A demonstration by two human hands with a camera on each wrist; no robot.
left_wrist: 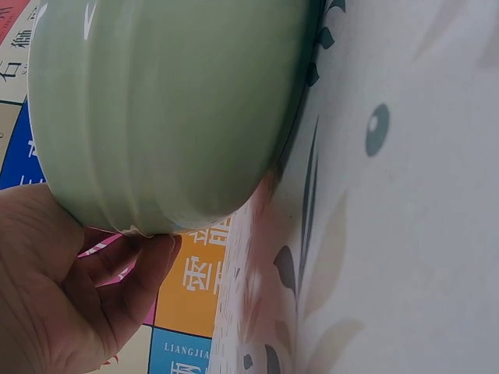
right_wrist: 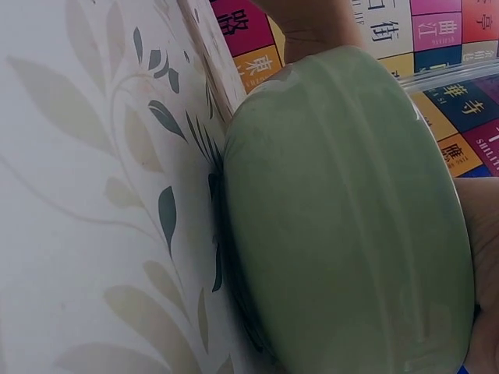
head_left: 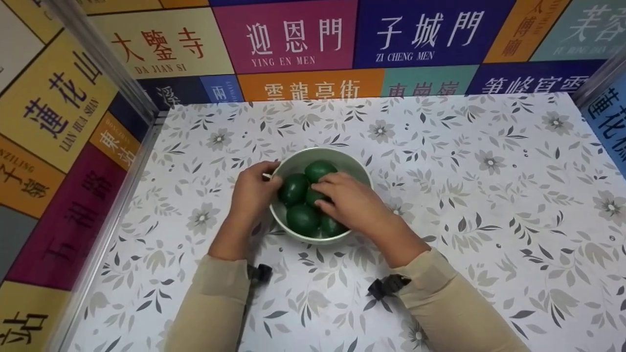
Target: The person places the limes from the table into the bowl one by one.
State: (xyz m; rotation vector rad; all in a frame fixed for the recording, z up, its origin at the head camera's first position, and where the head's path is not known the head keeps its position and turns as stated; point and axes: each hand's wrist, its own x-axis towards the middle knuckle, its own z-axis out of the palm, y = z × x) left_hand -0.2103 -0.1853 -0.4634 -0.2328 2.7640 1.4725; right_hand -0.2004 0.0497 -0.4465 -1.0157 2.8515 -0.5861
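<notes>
A pale green bowl (head_left: 363,168) stands on the table in the head view, with several glossy, dark green, egg-shaped fruits (head_left: 302,220) inside. At its left edge the left hand (head_left: 252,191) pinches the rim, thumb at the inner side. In the left wrist view that hand (left_wrist: 58,284) has its fingers against the bowl's outer wall (left_wrist: 171,117). The right hand (head_left: 356,203) reaches over the right rim and holds the middle green fruit (head_left: 318,196) with curled fingers. The bowl's wall (right_wrist: 343,210) hides those fingertips in the right wrist view.
A white tabletop (head_left: 469,171) with a grey leaf and flower print lies under the bowl. Colourful panels (head_left: 293,36) with Chinese lettering stand along the back and left side. Dark wrist cameras (head_left: 386,287) sit below both sleeves.
</notes>
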